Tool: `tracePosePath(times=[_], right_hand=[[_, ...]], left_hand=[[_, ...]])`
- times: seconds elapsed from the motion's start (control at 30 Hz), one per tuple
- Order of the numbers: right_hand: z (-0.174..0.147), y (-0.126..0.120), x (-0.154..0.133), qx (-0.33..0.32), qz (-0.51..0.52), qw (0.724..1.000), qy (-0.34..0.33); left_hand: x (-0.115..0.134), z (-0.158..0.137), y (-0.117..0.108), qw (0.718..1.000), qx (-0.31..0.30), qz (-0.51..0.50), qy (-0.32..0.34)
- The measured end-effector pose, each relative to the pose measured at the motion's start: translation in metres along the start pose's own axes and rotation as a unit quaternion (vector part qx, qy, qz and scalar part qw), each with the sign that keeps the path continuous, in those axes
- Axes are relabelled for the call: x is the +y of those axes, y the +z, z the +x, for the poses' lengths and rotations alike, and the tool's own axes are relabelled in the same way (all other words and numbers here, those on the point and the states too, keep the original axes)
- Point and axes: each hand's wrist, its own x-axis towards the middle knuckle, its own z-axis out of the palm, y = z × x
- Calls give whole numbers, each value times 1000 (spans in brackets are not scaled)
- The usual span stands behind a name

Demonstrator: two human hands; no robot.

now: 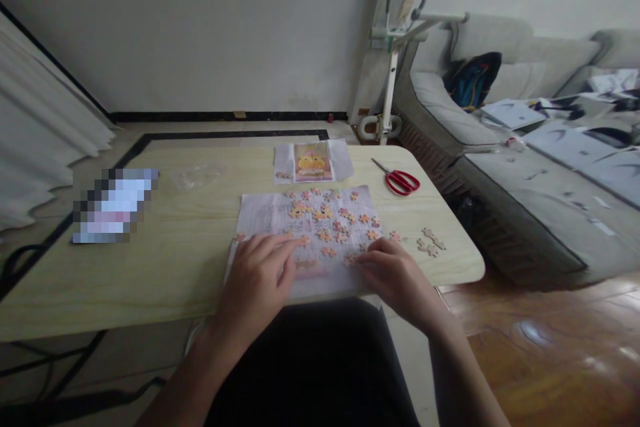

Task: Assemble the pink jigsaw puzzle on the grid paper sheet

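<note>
A printed paper sheet (260,210) lies on the table, with several orange and pink jigsaw puzzle pieces (325,235) spread over it. My left hand (265,267) rests palm down on the sheet's left side, its fingers stretched out; the fingertips reach a puzzle piece (303,240). On the right, my right hand (393,267) has its fingers bent and held together beside another puzzle piece (351,258). Whether anything is under those fingertips is hidden. Two larger yellow pieces or joined groups, one of them (323,211), lie near the middle of the sheet.
Behind the sheet lies a picture of a yellow figure (313,161) on white paper. Red-handled scissors (403,181) are at the back right, and brown pieces (430,242) near the table's (465,267) right edge. Clear plastic (197,175) and a blurred-out device (117,205) lie left.
</note>
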Motion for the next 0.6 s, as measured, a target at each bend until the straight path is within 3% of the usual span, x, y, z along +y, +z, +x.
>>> tracePosePath(times=[0.17,0.4,0.6], right_hand=[[0,3,1,-7,-5,1000,8],[2,5,6,4,-23,1000,7],[4,6,5,11,-45,999,1]], left_hand=[[-5,5,5,999,-37,31,-13],[-24,-5,-3,997,-9,45,-64],[-47,-18,-24,993,59,42,-96]])
